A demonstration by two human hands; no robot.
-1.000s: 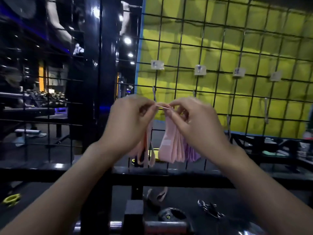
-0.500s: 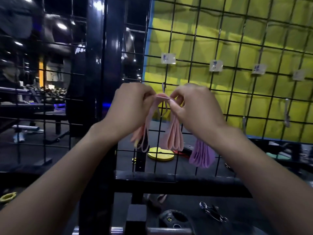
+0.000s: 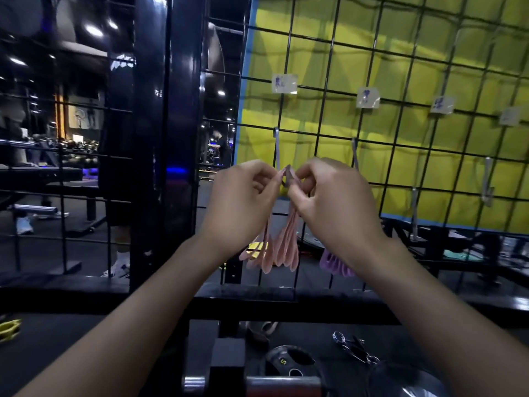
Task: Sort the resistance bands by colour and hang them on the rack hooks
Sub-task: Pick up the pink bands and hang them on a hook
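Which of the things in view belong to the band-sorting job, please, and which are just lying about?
Job: pink bands pinched by left hand and right hand; purple bands; leftmost hook; wire grid.
Lying about: weight plate; metal clips; yellow object.

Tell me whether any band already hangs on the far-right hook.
No, the far-right hook is bare; both hands hold the pink bands at the leftmost hook.

"5" on weight plate (image 3: 289, 363)
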